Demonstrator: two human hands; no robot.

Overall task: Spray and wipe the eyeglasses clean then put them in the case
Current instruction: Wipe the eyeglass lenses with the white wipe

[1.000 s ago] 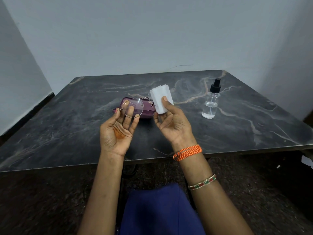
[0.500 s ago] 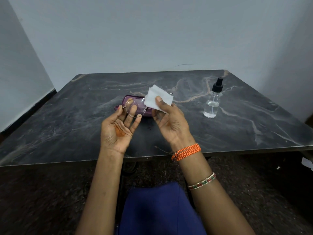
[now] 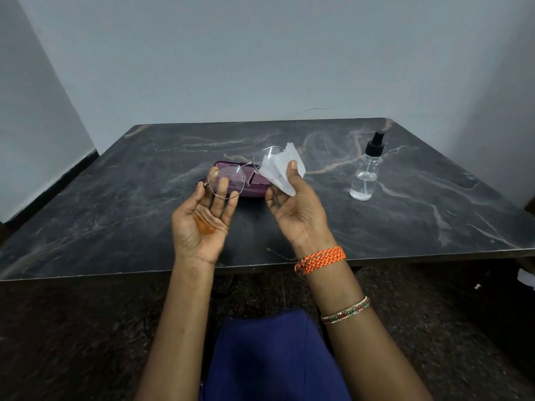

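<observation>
Holding eyeglasses (image 3: 231, 178) w/ left hand (image 3: 202, 221) fingers, prob pinching rim; right hand (image 3: 298, 209) fingers pinching tissue (image 3: 282, 169).

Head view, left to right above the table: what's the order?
Left hand → purple glasses case → white wiping cloth pinched by right hand → clear spray bottle with black pump top. Thin-framed eyeglasses omitted: they span both hands.
</observation>
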